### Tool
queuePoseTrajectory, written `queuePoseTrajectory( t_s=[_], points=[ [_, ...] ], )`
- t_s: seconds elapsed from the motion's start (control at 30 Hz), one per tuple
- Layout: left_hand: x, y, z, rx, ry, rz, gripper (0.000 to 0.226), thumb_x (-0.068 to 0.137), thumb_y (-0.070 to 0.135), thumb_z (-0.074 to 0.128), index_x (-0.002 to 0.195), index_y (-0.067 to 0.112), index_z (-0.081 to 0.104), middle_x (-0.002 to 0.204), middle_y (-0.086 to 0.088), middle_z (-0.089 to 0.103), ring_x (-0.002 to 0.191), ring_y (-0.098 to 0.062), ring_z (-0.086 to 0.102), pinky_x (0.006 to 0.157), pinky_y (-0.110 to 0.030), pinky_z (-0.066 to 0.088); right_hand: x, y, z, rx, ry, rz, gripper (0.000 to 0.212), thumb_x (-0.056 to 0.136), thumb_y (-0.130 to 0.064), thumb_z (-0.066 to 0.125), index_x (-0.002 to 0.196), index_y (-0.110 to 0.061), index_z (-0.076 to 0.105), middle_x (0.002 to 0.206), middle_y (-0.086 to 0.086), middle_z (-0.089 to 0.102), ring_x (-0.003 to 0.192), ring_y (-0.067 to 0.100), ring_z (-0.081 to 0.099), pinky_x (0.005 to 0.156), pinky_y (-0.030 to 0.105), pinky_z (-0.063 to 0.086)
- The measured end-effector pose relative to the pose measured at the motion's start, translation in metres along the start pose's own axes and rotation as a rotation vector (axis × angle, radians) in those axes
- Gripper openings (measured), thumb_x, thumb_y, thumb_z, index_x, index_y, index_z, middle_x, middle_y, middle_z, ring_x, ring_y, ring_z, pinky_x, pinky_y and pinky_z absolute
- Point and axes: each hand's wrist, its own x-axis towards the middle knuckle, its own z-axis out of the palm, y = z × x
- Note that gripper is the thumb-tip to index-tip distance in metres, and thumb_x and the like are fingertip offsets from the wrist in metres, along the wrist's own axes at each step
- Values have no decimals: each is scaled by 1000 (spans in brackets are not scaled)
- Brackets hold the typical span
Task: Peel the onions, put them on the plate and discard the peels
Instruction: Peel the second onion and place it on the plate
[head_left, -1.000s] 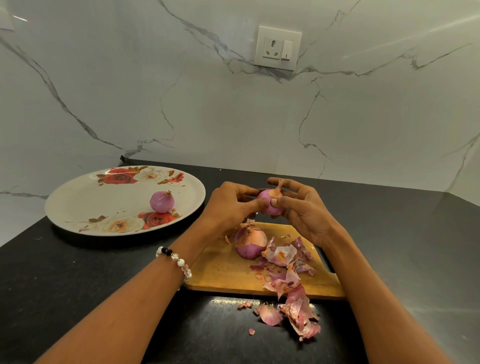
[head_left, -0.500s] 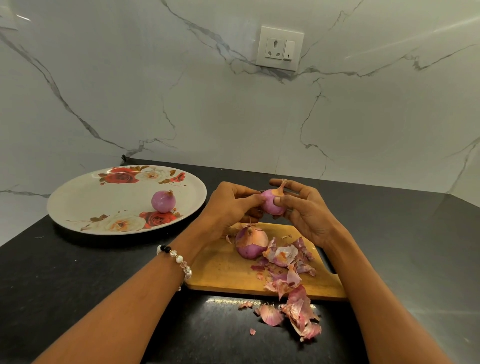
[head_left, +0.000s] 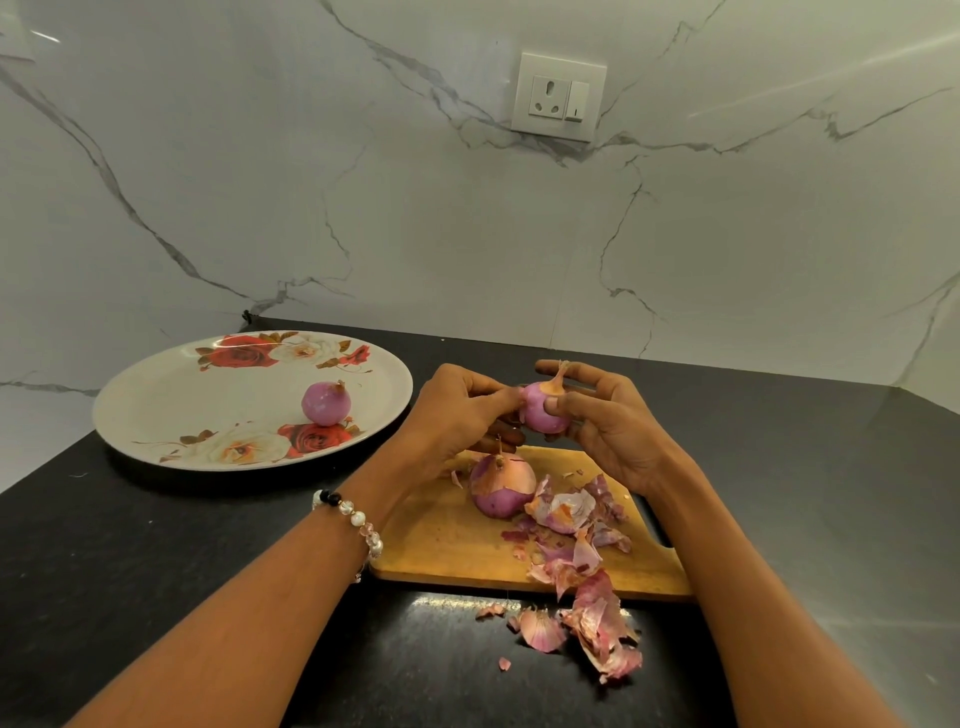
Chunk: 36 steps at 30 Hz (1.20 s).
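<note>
Marble wall (head_left: 363, 208) with a socket (head_left: 558, 96) backs a black worktop (head_left: 156, 571). Above the far edge of a wooden board (head_left: 447, 545), the left hand (head_left: 457, 410) and right hand (head_left: 602, 421) both grip a small onion (head_left: 540, 415), fingers curled round it, its stalk end up. A half-peeled onion (head_left: 501, 486) sits on the board beside a heap of peels (head_left: 582, 519); more peels (head_left: 597, 629) lie on the worktop just near the board. Far left, a floral plate (head_left: 156, 405) holds one peeled onion (head_left: 326, 403).
</note>
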Motion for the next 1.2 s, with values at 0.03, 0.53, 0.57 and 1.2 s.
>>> queuePoseTrajectory(
  t_s=[0.03, 0.53, 0.57, 1.2],
  points=[
    [0, 0, 0, -4, -16, -14, 20, 87, 22, 67, 102, 9, 70, 86, -8, 73, 72, -17, 73, 64, -29, 60, 0, 0, 0, -8, -5, 0, 39, 87, 10, 61, 119, -11, 63, 119, 22, 62, 103, 33, 66, 88, 44, 56],
    [1, 1, -3, -92, 10, -81, 13, 93, 7, 57, 93, 9, 71, 82, -12, 73, 71, -22, 73, 65, -32, 60, 0, -1, 2, -5, -6, 0, 39, 86, 11, 60, 117, -13, 64, 114, 15, 63, 104, 30, 65, 85, 41, 56],
    [1, 1, -2, -103, 24, -86, 13, 93, 11, 58, 94, 8, 71, 82, -12, 73, 71, -22, 73, 65, -32, 60, 0, -1, 2, -14, -2, -1, 39, 87, 11, 60, 117, -13, 64, 114, 16, 63, 104, 30, 65, 85, 41, 56],
    [3, 1, -4, -51, 79, -45, 22, 89, 29, 63, 97, 9, 68, 88, -7, 72, 73, -18, 71, 64, -32, 60, 4, 2, -1, 119, 44, -76, 34, 70, -7, 62, 104, -6, 66, 111, 14, 64, 98, 25, 63, 66, 26, 57]
  ],
)
